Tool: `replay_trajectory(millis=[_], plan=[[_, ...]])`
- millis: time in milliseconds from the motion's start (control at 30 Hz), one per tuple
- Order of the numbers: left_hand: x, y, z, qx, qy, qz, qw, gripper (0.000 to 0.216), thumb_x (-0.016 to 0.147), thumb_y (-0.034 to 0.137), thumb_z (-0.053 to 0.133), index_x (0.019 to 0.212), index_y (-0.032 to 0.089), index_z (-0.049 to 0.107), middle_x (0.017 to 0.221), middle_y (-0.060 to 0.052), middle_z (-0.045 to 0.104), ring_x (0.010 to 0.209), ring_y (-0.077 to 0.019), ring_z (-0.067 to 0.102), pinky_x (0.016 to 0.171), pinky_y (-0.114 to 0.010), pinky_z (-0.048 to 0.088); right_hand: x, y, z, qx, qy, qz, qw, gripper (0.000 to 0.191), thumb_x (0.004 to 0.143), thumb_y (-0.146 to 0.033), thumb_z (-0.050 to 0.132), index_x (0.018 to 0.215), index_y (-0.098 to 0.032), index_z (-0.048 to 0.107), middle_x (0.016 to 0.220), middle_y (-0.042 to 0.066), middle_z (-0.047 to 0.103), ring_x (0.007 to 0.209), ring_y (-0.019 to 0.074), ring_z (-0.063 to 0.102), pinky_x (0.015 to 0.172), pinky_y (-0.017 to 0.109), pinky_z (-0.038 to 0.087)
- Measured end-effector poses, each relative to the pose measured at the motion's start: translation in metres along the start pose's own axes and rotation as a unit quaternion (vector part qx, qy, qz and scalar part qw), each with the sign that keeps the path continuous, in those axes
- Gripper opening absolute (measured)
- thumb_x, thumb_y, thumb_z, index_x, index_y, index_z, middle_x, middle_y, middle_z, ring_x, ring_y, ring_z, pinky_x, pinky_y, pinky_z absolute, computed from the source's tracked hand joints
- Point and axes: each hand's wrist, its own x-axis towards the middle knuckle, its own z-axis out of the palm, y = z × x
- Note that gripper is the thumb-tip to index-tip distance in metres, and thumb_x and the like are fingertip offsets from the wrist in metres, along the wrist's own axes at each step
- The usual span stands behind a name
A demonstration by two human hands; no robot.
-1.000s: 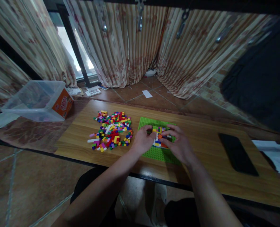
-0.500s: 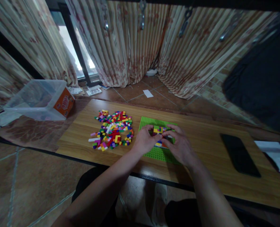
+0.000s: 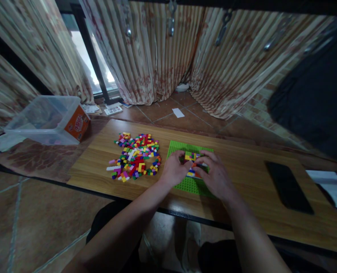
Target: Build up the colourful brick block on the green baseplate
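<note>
A green studded baseplate (image 3: 192, 187) lies on the wooden tabletop. On it stands a low build of toy bricks (image 3: 191, 156) in yellow, purple, blue, orange and other colours, partly covered by my hands. My left hand (image 3: 174, 168) is curled around the build's left side, its thumb reaching across toward the middle. From the right, my right hand (image 3: 217, 176) grips the build with bent fingers, thumb and index close together near its centre. Whether a small loose brick is between these fingertips cannot be made out.
Left of the baseplate spreads a pile of loose coloured bricks (image 3: 136, 167). A clear plastic box (image 3: 43, 131) with an orange label stands beyond the table's left end. A dark phone-like slab (image 3: 289, 187) lies at the right, near white papers (image 3: 330, 185).
My right hand's thumb and fingers have shifted slightly to the right, showing a bit more orange between the hands. My left hand stays nearly where it was.
</note>
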Motion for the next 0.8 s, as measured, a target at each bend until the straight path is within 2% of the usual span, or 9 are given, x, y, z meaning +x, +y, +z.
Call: replay_trajectory(millis=[200, 333, 433, 633, 800], plan=[[-0.001, 0.004, 0.000, 0.021, 0.020, -0.017, 0.999, 0.033, 0.078, 0.022, 0.062, 0.110, 0.013, 0.064, 0.104, -0.011, 0.070, 0.086, -0.0185, 0.066, 0.080, -0.031, 0.051, 0.001, 0.001, 0.004, 0.023, 0.025, 0.011, 0.999, 0.012, 0.082, -0.036, 0.064, 0.083, -0.024, 0.068, 0.125, 0.008, 0.058, 0.116, 0.0277, 0.054, 0.102, 0.051, 0.040], [-0.005, 0.012, 0.000, 0.058, 0.017, -0.019, 0.998, 0.028, 0.075, 0.029, 0.067, 0.099, 0.014, 0.067, 0.090, -0.007, 0.071, 0.072, -0.0163, 0.062, 0.067, -0.028, 0.048, 0.001, 0.002, 0.005, 0.028, 0.031, 0.009, 0.999, 0.013, 0.083, -0.037, 0.065, 0.084, -0.025, 0.069, 0.124, 0.008, 0.059, 0.116, 0.0275, 0.054, 0.102, 0.051, 0.040], [-0.005, 0.017, 0.000, 0.068, 0.022, -0.029, 0.997, 0.022, 0.073, 0.028, 0.069, 0.090, 0.015, 0.067, 0.081, -0.004, 0.069, 0.068, -0.0154, 0.060, 0.062, -0.026, 0.045, 0.001, 0.003, 0.005, 0.029, 0.032, 0.011, 0.999, 0.012, 0.081, -0.037, 0.067, 0.084, -0.025, 0.069, 0.124, 0.008, 0.059, 0.115, 0.0274, 0.055, 0.102, 0.051, 0.041], [-0.003, 0.018, 0.002, 0.085, 0.045, -0.041, 0.994, 0.026, 0.071, 0.026, 0.069, 0.094, 0.014, 0.067, 0.086, -0.006, 0.070, 0.076, -0.0189, 0.063, 0.069, -0.028, 0.048, -0.001, 0.004, 0.001, 0.028, 0.029, 0.021, 0.999, 0.014, 0.076, -0.033, 0.070, 0.087, -0.026, 0.070, 0.125, 0.007, 0.060, 0.118, 0.0281, 0.055, 0.103, 0.052, 0.040], [-0.002, 0.014, 0.007, 0.088, 0.059, -0.032, 0.994, 0.031, 0.071, 0.025, 0.067, 0.100, 0.015, 0.066, 0.094, -0.008, 0.070, 0.085, -0.0206, 0.065, 0.076, -0.030, 0.050, -0.002, 0.009, -0.008, 0.035, 0.054, 0.029, 0.997, 0.017, 0.076, -0.037, 0.069, 0.087, -0.024, 0.071, 0.122, 0.009, 0.061, 0.114, 0.0283, 0.058, 0.102, 0.051, 0.041]])
